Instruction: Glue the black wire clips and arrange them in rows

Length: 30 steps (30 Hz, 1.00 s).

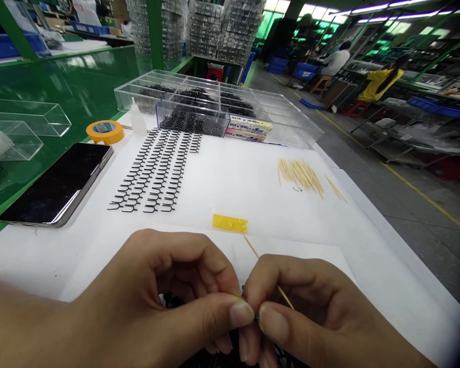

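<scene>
From where I stand, I see the person's 2 hands brought together low over the white work surface. The left hand has thumb and forefinger pressed together, and the right hand pinches in the same way just beside it; between their tips shows a small black piece, mostly hidden. They meet so closely, I think, because the piece is tiny. A wooden toothpick passes behind the right forefinger, apparently kept in the curled hand so that it is ready. Beyond the fingers lies a yellow tape strip. The black Y-shaped parts are laid in 4 rows, the last of them shorter, perhaps to make counting easy. Loose toothpicks lie at the right, within reach. At the back, the clear compartment box has heaps of black parts in some divisions, while its right divisions seem bare. The smaller clear box before it is also filled with black parts. Beside this are stacked printed cartons, whose content I cannot tell, and a white squeeze bottle. The orange tape roll and smartphone are set aside at the left.
</scene>
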Motion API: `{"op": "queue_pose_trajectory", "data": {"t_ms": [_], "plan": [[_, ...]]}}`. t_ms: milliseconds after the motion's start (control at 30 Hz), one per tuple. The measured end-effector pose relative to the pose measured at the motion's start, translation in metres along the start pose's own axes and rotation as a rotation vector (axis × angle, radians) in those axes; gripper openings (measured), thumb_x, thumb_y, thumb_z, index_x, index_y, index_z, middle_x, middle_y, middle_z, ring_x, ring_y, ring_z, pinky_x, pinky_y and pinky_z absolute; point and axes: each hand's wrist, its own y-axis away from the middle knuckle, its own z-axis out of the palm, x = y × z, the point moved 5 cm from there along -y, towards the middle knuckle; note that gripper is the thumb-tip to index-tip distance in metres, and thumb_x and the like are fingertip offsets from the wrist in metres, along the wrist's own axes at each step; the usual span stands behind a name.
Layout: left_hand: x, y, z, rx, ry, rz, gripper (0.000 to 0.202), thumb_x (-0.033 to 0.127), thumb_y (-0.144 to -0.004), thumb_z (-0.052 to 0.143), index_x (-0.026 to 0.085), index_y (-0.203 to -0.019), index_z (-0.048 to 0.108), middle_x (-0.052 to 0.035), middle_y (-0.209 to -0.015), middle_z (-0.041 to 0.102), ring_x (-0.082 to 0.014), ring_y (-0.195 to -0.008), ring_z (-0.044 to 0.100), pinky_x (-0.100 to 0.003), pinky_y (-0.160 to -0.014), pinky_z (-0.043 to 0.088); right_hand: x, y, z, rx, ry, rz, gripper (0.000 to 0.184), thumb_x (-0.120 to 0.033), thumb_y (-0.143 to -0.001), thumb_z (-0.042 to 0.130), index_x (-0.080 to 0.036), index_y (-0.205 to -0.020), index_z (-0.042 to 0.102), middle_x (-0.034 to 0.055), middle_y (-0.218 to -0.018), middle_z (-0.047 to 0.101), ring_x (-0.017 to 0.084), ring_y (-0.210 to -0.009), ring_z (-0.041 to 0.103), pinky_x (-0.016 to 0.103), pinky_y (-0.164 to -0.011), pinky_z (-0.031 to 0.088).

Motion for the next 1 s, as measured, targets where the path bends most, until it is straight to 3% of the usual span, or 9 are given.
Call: {"op": "queue_pose_trajectory", "data": {"t_ms": [200,367,500,633,767,933,1000], "plan": [[0.021,0.001,-0.003,0.036,-0.294,0.302,0.009,0.006,-0.076,0.061,0.015,-0.073,0.060,0.0049,-0.061,0.066,-0.0008,-0.054,0.059,0.001,-0.052,0.043,-0.002,0.001,0.000,0.024,0.025,-0.011,0.010,-0.023,-0.085,0.063,-0.015,-0.080,0.066,0.0005,-0.070,0.064,0.004,-0.058,0.058,0.008,-0.057,0.046],[0.029,0.009,-0.006,0.046,-0.462,0.548,0.011,0.004,-0.077,0.058,0.011,-0.082,0.065,-0.0002,-0.071,0.063,-0.0039,-0.064,0.059,-0.004,-0.064,0.046,-0.003,0.002,0.000,0.017,0.031,0.006,0.014,-0.026,-0.084,0.064,-0.014,-0.079,0.066,0.0005,-0.068,0.063,0.004,-0.058,0.057,0.008,-0.057,0.046],[0.023,0.007,-0.009,-0.031,-0.507,0.508,0.023,0.001,-0.078,0.054,0.016,-0.093,0.063,-0.0009,-0.081,0.065,-0.0079,-0.071,0.063,-0.009,-0.065,0.051,-0.002,0.002,-0.001,0.021,0.016,0.023,0.010,-0.023,-0.085,0.064,-0.014,-0.082,0.065,0.0009,-0.070,0.064,0.004,-0.058,0.057,0.009,-0.058,0.046],[0.020,0.004,-0.012,-0.090,-0.487,0.450,0.024,0.004,-0.077,0.057,0.020,-0.093,0.063,0.0012,-0.086,0.068,-0.0103,-0.074,0.065,-0.011,-0.068,0.054,-0.001,0.003,0.000,0.019,-0.013,0.031,0.008,-0.021,-0.084,0.064,-0.014,-0.081,0.065,0.0013,-0.070,0.065,0.004,-0.057,0.058,0.009,-0.058,0.046],[0.030,0.010,-0.007,-0.065,-0.562,0.619,0.022,0.000,-0.076,0.057,0.015,-0.090,0.064,-0.0013,-0.089,0.066,-0.0084,-0.075,0.064,-0.007,-0.069,0.051,-0.004,0.004,0.000,0.016,-0.033,0.009,0.008,-0.020,-0.082,0.066,-0.013,-0.079,0.065,0.0012,-0.068,0.065,0.004,-0.057,0.058,0.009,-0.057,0.046],[0.043,0.018,0.000,0.068,-0.683,0.814,0.025,0.000,-0.069,0.063,0.020,-0.083,0.067,-0.0026,-0.089,0.063,-0.0078,-0.069,0.063,-0.007,-0.064,0.050,-0.003,0.002,-0.003,0.042,-0.033,0.006,0.006,-0.020,-0.083,0.066,-0.014,-0.081,0.066,0.0003,-0.069,0.064,0.004,-0.059,0.058,0.008,-0.059,0.046],[0.043,0.021,0.003,0.083,-0.767,0.831,0.019,0.003,-0.070,0.063,0.019,-0.079,0.067,-0.0017,-0.087,0.063,-0.0082,-0.066,0.063,-0.006,-0.061,0.051,-0.002,0.001,-0.002,0.031,-0.025,0.006,0.006,-0.020,-0.084,0.065,-0.015,-0.081,0.066,-0.0003,-0.067,0.064,0.004,-0.060,0.058,0.008,-0.059,0.046]]}}
